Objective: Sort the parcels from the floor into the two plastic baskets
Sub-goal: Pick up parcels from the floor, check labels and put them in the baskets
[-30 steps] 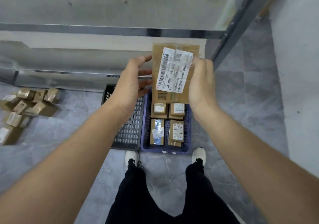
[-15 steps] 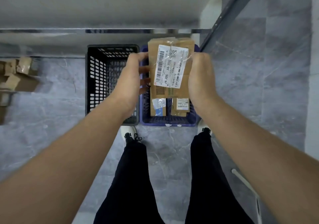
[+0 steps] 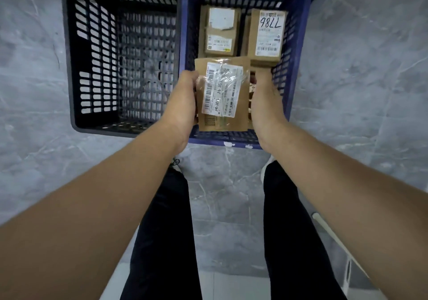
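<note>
The left hand point(image 3: 183, 100) grips the left edge of a flat brown parcel point(image 3: 222, 93), with its fingers curled round that edge. The right hand point(image 3: 266, 105) lies just beside the parcel's right edge, fingers pointing down. Whether it touches the parcel cannot be told.

The parcel sits between the 2 hands, label side up, inside the near end of the blue basket point(image 3: 298, 45). Its white barcode label is covered with clear tape.

Beyond the hands, 2 boxed parcels point(image 3: 220, 31) lie side by side in the same basket. More cardboard shows under the right hand.

The black basket point(image 3: 69, 68) stands left of the left hand, touching the blue basket. Both baskets rest on the grey marble floor point(image 3: 359, 68).
</note>
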A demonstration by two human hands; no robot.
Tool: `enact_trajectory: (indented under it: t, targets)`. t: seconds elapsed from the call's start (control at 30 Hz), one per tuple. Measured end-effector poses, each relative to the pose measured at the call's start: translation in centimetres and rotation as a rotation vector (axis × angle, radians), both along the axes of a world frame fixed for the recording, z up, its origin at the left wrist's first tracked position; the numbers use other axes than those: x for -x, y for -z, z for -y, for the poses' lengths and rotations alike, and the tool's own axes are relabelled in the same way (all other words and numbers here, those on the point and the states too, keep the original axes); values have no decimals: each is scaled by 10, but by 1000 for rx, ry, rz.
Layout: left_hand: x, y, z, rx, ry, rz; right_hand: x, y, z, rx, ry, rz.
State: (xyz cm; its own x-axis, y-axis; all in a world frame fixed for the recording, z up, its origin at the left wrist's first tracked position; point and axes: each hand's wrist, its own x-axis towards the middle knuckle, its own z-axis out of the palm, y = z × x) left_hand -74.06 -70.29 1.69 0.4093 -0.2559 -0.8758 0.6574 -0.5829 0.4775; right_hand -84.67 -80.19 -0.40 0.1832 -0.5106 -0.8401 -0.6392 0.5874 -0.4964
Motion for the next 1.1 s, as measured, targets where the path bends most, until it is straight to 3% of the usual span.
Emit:
enact_trajectory:
  t: [0.2, 0.57, 1.1]
  targets:
    - [7, 72, -16, -49, -11, -31, 8, 71, -21, -110, -35, -3]
    - [-8, 165, -7, -111, -18, -65, -2, 191, -29, -137, 31, 10]
    - [-18, 225, -4, -100, 4, -145, -24, 227, -30, -162, -64, -86]
